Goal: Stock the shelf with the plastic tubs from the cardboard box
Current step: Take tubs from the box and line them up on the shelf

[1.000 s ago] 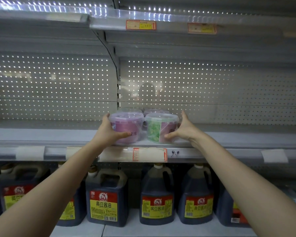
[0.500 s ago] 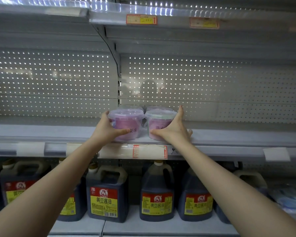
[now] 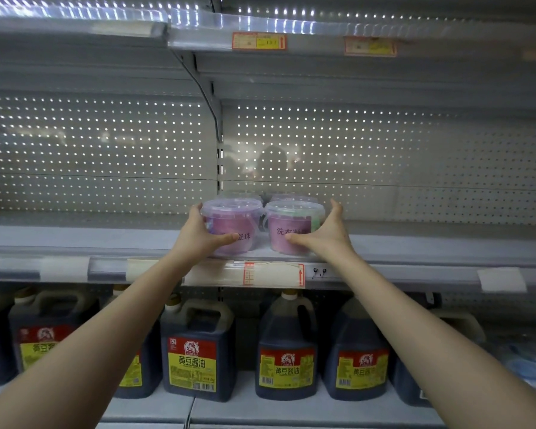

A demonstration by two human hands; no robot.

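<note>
Two grips clasp a tub each: left grip (image 3: 198, 235) round the left tub (image 3: 242, 224), right grip (image 3: 328, 235) round the right tub (image 3: 287, 226), side by side at the shelf (image 3: 415, 243) front. Behind stand rear tubs (image 3: 293, 198); jugs (image 3: 198, 351) below.

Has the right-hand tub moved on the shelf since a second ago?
Yes: the right tub turned in place, green patch swinging from front to right, still above the red price tag.
</note>
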